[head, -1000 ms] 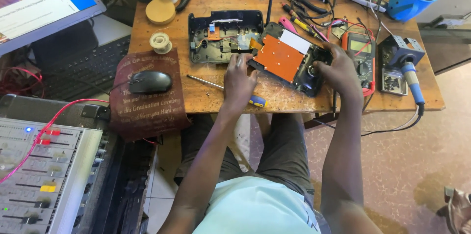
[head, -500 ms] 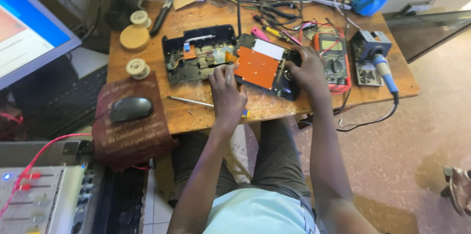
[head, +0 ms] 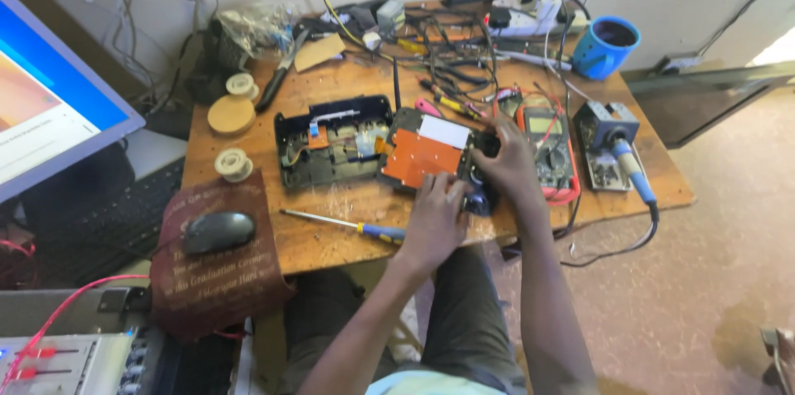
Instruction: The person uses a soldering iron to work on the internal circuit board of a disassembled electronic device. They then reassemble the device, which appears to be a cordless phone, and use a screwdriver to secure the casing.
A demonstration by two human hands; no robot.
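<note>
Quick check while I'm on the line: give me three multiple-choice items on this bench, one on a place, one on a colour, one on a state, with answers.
1. Where does the screwdriver lie?
A. inside the mug
B. on the table left of the left hand
C. on the keyboard

2. What colour is the mug?
A. blue
B. red
C. white

3. How is the opened device?
A. closed up
B. on the floor
C. open, orange board showing, both hands on it

Answers: B, it lies on wood beside that hand; A, blue all round; C, the right hand grips its right end.
</note>
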